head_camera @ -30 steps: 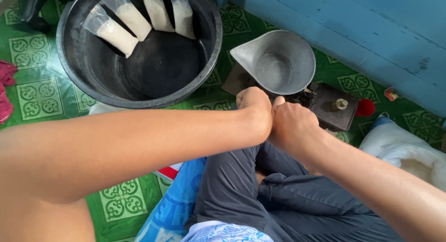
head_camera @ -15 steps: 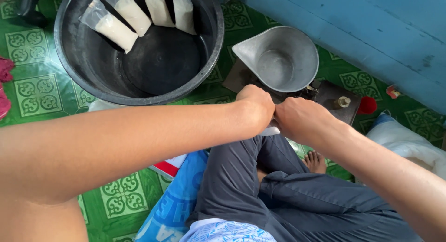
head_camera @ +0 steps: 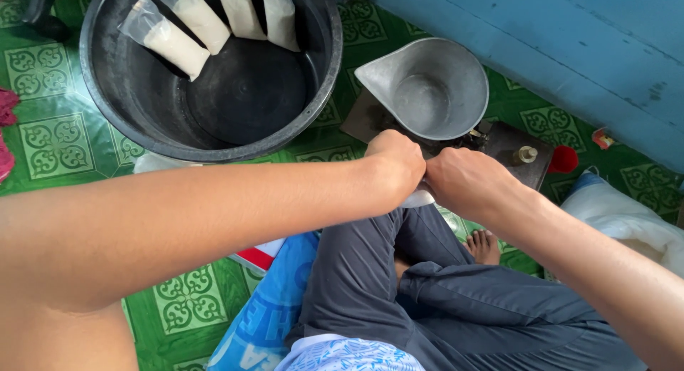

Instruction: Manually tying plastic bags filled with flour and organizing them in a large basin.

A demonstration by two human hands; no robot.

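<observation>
Upper left of frame: black basin [head_camera: 135,122] on the green patterned floor, four clear filled packets [head_camera: 171,43] leaning against its far wall, same as a second ago.

Centre: left hand [head_camera: 399,163] and right hand [head_camera: 463,182], both fisted, knuckles nearly touching. A second ago they sat higher, against the scale; since then they have dropped toward the lap, and a white plastic edge [head_camera: 419,199] now shows between them, pinched from both sides. Contents hidden. Barely any shift over the last half second; the grip looks settled.

Upper centre-right: metal scale pan [head_camera: 427,86], empty, on its dark base [head_camera: 524,161].

Far right: white sack [head_camera: 627,225].
</observation>
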